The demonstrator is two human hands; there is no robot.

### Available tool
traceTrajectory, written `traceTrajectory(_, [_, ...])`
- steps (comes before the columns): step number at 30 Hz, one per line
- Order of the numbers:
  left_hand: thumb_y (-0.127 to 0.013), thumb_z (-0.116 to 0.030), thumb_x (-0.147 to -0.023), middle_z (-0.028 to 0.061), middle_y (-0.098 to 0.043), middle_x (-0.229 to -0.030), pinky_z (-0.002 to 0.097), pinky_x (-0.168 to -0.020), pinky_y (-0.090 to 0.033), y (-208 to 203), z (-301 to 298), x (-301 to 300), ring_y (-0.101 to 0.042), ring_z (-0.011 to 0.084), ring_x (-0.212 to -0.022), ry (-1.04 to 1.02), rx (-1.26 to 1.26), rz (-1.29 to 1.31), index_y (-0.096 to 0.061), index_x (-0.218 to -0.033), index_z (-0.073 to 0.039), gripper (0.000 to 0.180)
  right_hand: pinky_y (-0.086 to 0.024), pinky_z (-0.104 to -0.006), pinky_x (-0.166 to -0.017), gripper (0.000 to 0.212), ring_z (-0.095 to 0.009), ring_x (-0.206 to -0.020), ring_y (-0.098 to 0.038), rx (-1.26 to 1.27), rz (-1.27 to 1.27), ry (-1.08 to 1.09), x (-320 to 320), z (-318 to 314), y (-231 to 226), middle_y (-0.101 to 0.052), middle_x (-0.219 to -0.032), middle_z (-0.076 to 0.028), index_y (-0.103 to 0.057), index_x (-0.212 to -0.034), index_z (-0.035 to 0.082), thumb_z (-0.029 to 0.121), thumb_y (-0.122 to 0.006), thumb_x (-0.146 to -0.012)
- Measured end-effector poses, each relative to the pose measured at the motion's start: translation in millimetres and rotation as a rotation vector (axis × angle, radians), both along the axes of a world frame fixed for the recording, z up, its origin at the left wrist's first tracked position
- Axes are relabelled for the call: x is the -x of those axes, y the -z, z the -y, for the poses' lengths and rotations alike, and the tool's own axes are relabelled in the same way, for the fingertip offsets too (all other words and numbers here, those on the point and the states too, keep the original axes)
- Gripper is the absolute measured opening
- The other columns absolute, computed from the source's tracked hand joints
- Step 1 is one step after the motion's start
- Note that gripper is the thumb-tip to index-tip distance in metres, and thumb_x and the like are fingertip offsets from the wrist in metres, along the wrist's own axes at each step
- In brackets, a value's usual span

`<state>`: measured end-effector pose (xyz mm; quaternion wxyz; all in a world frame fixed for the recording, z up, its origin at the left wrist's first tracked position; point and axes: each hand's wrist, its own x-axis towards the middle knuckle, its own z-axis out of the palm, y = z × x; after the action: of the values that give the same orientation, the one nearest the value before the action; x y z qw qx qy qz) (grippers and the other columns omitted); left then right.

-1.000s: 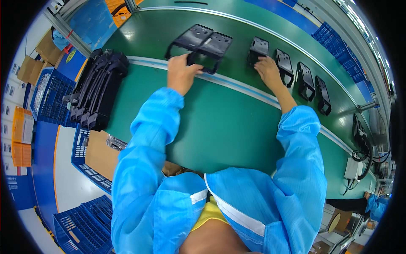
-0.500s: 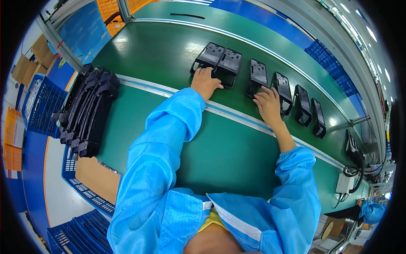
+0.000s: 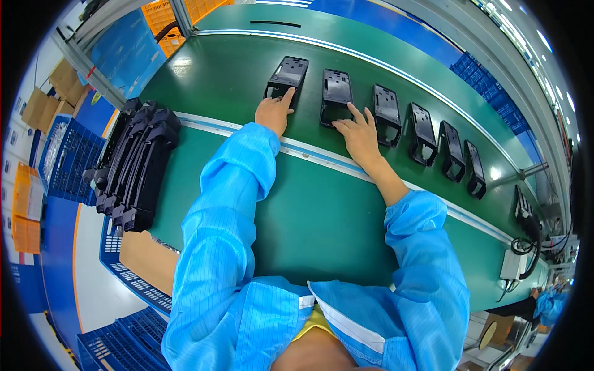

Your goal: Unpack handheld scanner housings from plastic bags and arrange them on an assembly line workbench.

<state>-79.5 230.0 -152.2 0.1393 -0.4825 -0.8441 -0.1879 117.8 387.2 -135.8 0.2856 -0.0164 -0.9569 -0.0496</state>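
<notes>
Black plastic housings with an open frame at the near end lie in a spaced row on the green work surface. My left hand (image 3: 274,115) is at the near end of the leftmost housing (image 3: 289,72), its index finger on the top and the other fingers around the near left corner. That hand partly hides this end. Beside the second housing (image 3: 337,86), my right hand (image 3: 359,132) has its fingers spread, the thumb at the near edge and the fingertips by the right side. Close to its right lies a third housing (image 3: 387,105), untouched.
Several more housings (image 3: 423,127) continue the row rightward. Dark curved plastic parts (image 3: 139,164) are stacked at the left, above a blue crate (image 3: 111,256) with cardboard. A metal rail (image 3: 322,157) crosses the bench. A thin black strip (image 3: 275,24) lies far back. Cables (image 3: 537,250) hang at right.
The leftmost housing has moved left, away from the second one it stood beside, with my left hand at it. My right hand has shifted left from the third housing to the second.
</notes>
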Motion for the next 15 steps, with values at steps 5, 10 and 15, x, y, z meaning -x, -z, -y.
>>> traceTrajectory(5, [-0.060,-0.022,-0.085,0.0153,-0.065,-0.090,0.0418,-0.085,-0.042,-1,-5,1,-0.059,0.0334,-0.087,0.069,-0.063,0.030,-0.040,-0.133,-0.012,0.053,-0.029,-0.0542,-0.100,0.026,-0.028,-0.119,-0.048,-0.079,0.010,0.079,1,8,-1,-0.065,-0.093,-0.001,-0.069,-0.097,0.014,0.008,-0.056,-0.076])
traceTrajectory(10, [-0.057,-0.023,-0.087,0.0167,-0.064,-0.099,0.0434,-0.100,-0.036,-7,-4,4,-0.057,0.0356,-0.098,0.128,-0.050,0.062,-0.038,-0.133,-0.011,0.052,-0.029,-0.0554,-0.097,0.023,-0.029,-0.116,-0.050,-0.127,0.008,0.153,8,13,-7,-0.064,-0.089,-0.002,-0.069,-0.095,0.014,0.010,-0.055,-0.077])
traceTrajectory(15, [-0.060,-0.023,-0.085,0.0189,-0.040,-0.137,0.0438,-0.109,-0.025,-28,7,-23,-0.035,0.0314,-0.130,0.204,0.072,0.220,-0.023,-0.144,-0.014,0.070,-0.027,-0.0575,-0.098,0.028,-0.029,-0.121,-0.046,-0.123,0.079,0.157,-1,6,-8,-0.062,-0.103,-0.003,-0.063,-0.109,0.015,0.015,-0.057,-0.082])
